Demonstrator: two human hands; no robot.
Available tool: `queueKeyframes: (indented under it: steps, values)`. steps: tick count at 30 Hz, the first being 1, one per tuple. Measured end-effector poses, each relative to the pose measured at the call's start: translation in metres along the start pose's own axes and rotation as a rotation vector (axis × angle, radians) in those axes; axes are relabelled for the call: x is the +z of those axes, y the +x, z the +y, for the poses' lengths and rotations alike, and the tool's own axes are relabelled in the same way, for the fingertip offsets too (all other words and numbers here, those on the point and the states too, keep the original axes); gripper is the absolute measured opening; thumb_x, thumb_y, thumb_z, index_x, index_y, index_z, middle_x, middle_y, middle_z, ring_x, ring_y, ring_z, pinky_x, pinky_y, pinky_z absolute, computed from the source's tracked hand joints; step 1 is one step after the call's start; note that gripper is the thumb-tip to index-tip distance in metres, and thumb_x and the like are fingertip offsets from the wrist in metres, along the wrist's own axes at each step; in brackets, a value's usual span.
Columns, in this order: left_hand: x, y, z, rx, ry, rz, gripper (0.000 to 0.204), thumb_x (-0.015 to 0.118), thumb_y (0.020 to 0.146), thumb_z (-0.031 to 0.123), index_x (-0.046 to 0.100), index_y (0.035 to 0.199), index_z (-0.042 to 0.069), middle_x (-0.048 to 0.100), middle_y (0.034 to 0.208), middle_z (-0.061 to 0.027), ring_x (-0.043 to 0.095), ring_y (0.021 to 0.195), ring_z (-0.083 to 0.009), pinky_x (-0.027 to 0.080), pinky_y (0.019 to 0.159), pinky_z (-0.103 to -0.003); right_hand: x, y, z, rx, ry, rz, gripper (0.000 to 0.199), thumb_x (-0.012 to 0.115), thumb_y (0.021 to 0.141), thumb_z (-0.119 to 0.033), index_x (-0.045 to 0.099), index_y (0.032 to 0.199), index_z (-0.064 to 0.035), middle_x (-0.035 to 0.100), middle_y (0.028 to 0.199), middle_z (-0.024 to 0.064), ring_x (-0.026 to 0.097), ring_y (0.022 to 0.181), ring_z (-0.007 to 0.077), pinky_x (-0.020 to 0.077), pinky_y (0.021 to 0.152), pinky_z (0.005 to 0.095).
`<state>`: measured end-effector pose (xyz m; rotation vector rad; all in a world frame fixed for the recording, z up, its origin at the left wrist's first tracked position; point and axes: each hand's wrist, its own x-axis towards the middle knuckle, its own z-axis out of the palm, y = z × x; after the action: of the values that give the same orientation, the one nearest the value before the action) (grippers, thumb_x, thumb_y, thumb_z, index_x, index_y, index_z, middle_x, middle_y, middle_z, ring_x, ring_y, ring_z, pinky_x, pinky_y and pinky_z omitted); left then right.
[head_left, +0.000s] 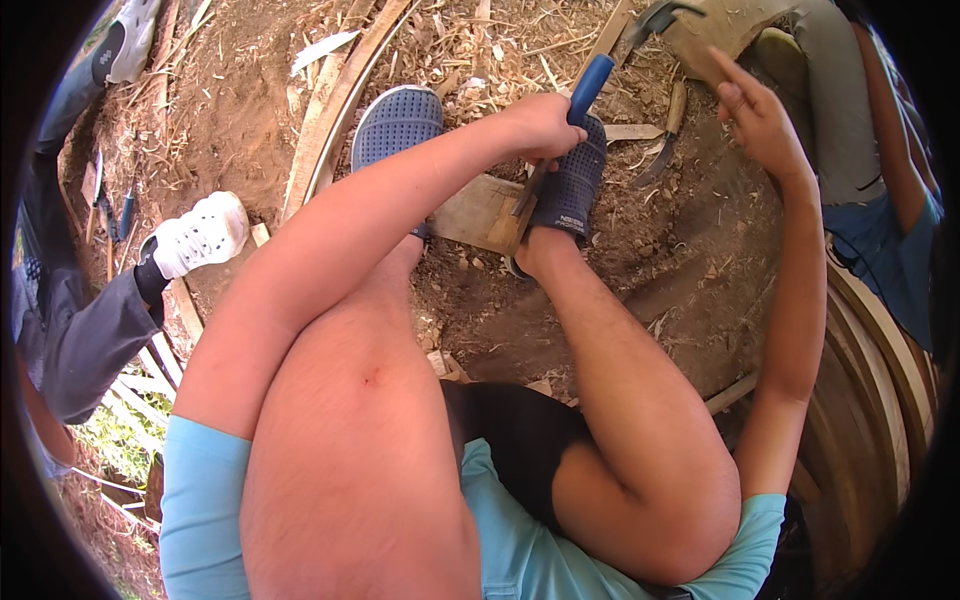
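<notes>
Blue-handled knife [580,100] clenched in left hand [545,125], blade on wooden block [485,212]; right hand [760,120] fingers released.

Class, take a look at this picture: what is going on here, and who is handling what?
A person squats on bare earth strewn with wood chips. Their left hand grips a blue-handled tool, its blade set on a small wooden block pinned under a blue perforated shoe. Their right hand is raised and open, holding nothing. Bent wooden strips lie nearby, and another person's white shoe shows at the left.
</notes>
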<state>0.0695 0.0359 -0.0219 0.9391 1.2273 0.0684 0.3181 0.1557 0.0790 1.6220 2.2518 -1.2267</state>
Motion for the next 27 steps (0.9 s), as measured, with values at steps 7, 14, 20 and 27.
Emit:
queueKeyframes:
  steps: [7, 14, 20, 27]
  values:
    - [0.001, -0.001, -0.002, -0.024, -0.084, -0.024, 0.031, 0.058, 0.097, 0.024, 0.053, 0.114, -0.002, 0.064, 0.088, -0.0087, 0.069, 0.072, -0.019, 0.057, 0.062, -0.032, 0.011, 0.005, 0.002, -0.02, -0.031, -0.078, 0.044, 0.051, 0.1, -0.025, 0.047, 0.144, -0.0212, 0.05, 0.073, -0.0035, 0.043, 0.066, 0.0061, 0.0399, 0.062, 0.0227]
    - [0.001, 0.004, -0.013, -0.028, -0.151, -0.032, 0.036, 0.059, 0.096, 0.024, 0.051, 0.122, -0.001, 0.063, 0.09, -0.0097, 0.068, 0.068, -0.0191, 0.06, 0.063, -0.034, 0.017, 0.008, 0.009, -0.056, -0.024, 0.012, 0.046, 0.05, 0.101, -0.026, 0.044, 0.146, -0.0195, 0.051, 0.074, -0.0019, 0.042, 0.063, 0.0056, 0.0393, 0.06, 0.0221]
    - [0.007, 0.002, -0.011, 0.051, -0.129, -0.081, 0.029, 0.059, 0.097, 0.025, 0.05, 0.114, 0.004, 0.059, 0.087, -0.0061, 0.065, 0.07, -0.0181, 0.058, 0.061, -0.033, 0.013, 0.008, 0.025, 0.144, 0.135, 0.172, 0.045, 0.052, 0.1, -0.026, 0.046, 0.145, -0.0211, 0.053, 0.075, -0.0018, 0.044, 0.068, 0.0061, 0.0413, 0.065, 0.0232]
    - [0.003, -0.005, -0.001, 0.163, -0.117, -0.098, 0.03, 0.061, 0.095, 0.026, 0.053, 0.113, 0.003, 0.062, 0.084, -0.0058, 0.066, 0.069, -0.0167, 0.057, 0.06, -0.032, 0.021, -0.016, 0.016, 0.086, 0.071, 0.029, 0.046, 0.051, 0.1, -0.026, 0.044, 0.146, -0.0217, 0.052, 0.076, -0.0031, 0.041, 0.059, 0.004, 0.0389, 0.056, 0.0211]
